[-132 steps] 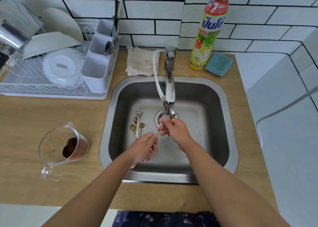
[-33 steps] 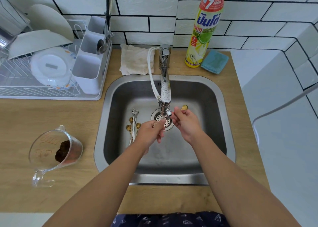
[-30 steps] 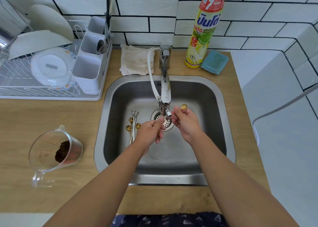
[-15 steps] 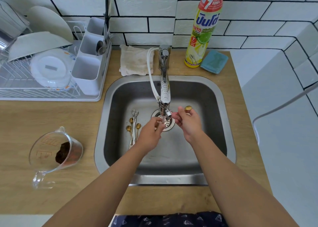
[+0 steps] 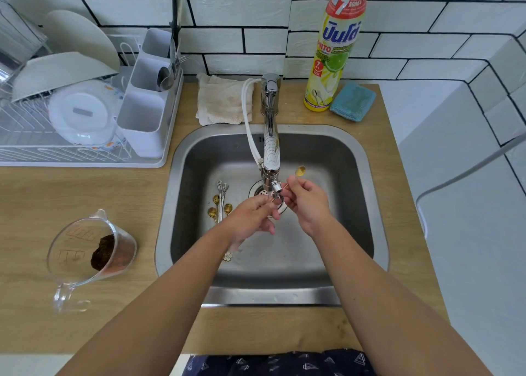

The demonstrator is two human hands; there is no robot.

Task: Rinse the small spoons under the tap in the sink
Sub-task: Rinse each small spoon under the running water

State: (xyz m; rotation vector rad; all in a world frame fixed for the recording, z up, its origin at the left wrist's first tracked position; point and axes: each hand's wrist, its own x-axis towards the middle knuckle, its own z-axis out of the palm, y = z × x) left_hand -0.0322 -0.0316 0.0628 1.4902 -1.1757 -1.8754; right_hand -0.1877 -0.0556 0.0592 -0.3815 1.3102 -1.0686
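Observation:
Over the steel sink [image 5: 165, 210], both hands meet under the tap's outlet [image 5: 275, 188]. My right hand [image 5: 306, 203] pinches a small gold spoon [image 5: 300, 171], bowl up and to the right. Its thin handle runs down-left into my left hand [image 5: 250, 219], whose fingertips pinch it just below the outlet. Several more small spoons [image 5: 219, 202] lie together on the sink floor, left of the drain [image 5: 257, 190]. A flower-shaped spoon end [image 5: 227, 256] shows under my left wrist; I cannot tell whether it is held or lying there.
A white dish rack [image 5: 85, 136] with plates and a cutlery holder stands at the back left. A glass measuring jug [image 5: 91, 250] with brown residue sits left of the sink. Behind the sink are a folded cloth [image 5: 222, 99], a dish-soap bottle [image 5: 333, 48] and a blue sponge [image 5: 353, 101].
The spoon has turned since 4.4 s ago, its bowl now raised at the right. Over the last second both hands stay under the tap, my left fingers shifting slightly along the handle.

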